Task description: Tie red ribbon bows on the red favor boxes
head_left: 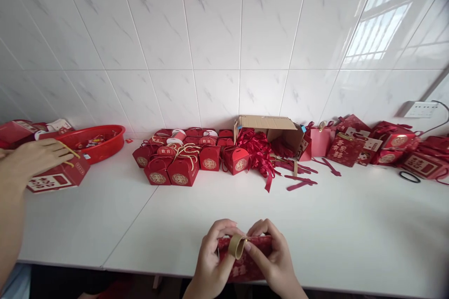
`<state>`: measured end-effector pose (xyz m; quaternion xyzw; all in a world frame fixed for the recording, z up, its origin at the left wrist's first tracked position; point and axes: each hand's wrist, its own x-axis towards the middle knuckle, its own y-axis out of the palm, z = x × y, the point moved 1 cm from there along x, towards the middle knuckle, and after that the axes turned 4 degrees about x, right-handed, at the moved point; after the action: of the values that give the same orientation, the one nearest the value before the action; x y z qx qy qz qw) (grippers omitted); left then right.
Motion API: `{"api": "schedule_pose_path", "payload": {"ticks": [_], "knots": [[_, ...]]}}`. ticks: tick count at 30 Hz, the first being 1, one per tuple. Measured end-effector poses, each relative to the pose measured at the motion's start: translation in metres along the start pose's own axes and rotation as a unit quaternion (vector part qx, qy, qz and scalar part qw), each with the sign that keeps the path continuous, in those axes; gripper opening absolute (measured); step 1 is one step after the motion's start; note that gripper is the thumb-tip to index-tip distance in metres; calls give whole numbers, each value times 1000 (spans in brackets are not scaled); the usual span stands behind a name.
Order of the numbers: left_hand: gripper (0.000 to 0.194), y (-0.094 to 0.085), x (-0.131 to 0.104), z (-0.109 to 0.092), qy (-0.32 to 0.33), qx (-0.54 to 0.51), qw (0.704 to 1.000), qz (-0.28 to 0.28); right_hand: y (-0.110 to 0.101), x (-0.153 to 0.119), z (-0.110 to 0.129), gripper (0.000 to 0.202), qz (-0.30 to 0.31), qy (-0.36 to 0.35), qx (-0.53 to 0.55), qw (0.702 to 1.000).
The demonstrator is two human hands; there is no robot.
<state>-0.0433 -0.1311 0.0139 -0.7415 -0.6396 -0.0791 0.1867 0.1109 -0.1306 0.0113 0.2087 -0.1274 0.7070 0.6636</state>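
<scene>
A dark red patterned gift bag (pixel 257 268) with pale characters is held between my two hands at the table's front edge. My left hand (pixel 215 257) is closed around its left side, fingers behind the bag and thumb in front. A gold-brown strap (pixel 236 245) stands up in a loop at the bag's top. My right hand (pixel 270 257) grips the right side, its thumb pressed on the top edge beside a small gold stud next to the loop. The fingertips of both hands are partly hidden behind the bag.
Red gift boxes (pixel 184 172) stand in rows at the wall beside a cardboard box (pixel 268 124) with red ribbons (pixel 257 147). Dark red straps (pixel 302 181) lie loose; more bags (pixel 346 148) lean rightward. At left, a co-worker's hand (pixel 42 159) touches a box near a red basin (pixel 112 147).
</scene>
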Motion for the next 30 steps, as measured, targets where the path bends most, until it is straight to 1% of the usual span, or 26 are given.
{"api": "schedule_pose_path", "payload": {"ticks": [5, 7, 9, 10, 11, 13, 14, 16, 17, 18, 20, 21, 22, 23, 24, 25, 26, 27, 28, 29, 30], "knots": [[26, 2, 4, 3, 11, 22, 1000, 3, -2, -1, -7, 16, -22, 10, 7, 1000], [24, 4, 5, 3, 2, 29, 1000, -2, -6, -2, -11, 16, -28, 18, -2, 999], [22, 7, 6, 4, -7, 29, 1000, -3, -14, -4, -15, 15, -21, 30, -19, 999], [21, 7, 5, 5, -11, 26, 1000, -3, -19, -6, -17, 18, -9, 39, -30, 999], [22, 7, 5, 6, -14, 24, 1000, -3, -24, -8, -19, 26, 9, 50, -44, 998], [27, 6, 2, 10, -16, 31, 999, -1, -35, -14, -24, 44, 59, 76, -82, 992], [32, 5, 1, 11, -19, 39, 999, -4, -42, -18, -27, 49, 86, 90, -103, 987], [44, 2, -3, 16, -23, 51, 998, -13, -57, -25, -32, 47, 121, 109, -141, 976], [50, 0, -4, 18, -22, 49, 998, -14, -67, -29, -35, 44, 124, 112, -157, 973], [54, -3, -6, 21, -20, 45, 999, -14, -78, -32, -37, 42, 113, 111, -173, 972], [54, -8, -7, 29, -17, 38, 999, -20, -109, -35, -42, 39, 52, 113, -216, 968], [51, -12, -7, 34, -21, 40, 999, -28, -128, -35, -44, 39, 7, 123, -243, 962], [48, -15, -7, 39, -29, 45, 998, -41, -147, -34, -45, 40, -46, 143, -268, 952], [45, -19, -6, 45, -39, 51, 996, -58, -167, -31, -46, 44, -85, 168, -284, 940], [43, -22, -5, 50, -49, 57, 994, -74, -186, -27, -45, 52, -149, 194, -302, 921], [41, -25, -3, 55, -60, 63, 992, -89, -203, -23, -44, 61, -224, 215, -325, 893], [39, -27, -2, 59, -69, 67, 990, -104, -218, -18, -42, 71, -297, 231, -351, 858], [39, -29, 0, 62, -77, 68, 987, -121, -229, -14, -41, 83, -371, 231, -374, 818], [38, -31, 2, 64, -85, 69, 984, -139, -236, -10, -41, 97, -425, 221, -387, 787], [39, -33, 4, 65, -93, 72, 982, -151, -240, -7, -43, 108, -456, 211, -395, 769], [40, -35, 7, 66, -101, 77, 979, -159, -242, -5, -47, 115, -465, 204, -400, 763]]}}
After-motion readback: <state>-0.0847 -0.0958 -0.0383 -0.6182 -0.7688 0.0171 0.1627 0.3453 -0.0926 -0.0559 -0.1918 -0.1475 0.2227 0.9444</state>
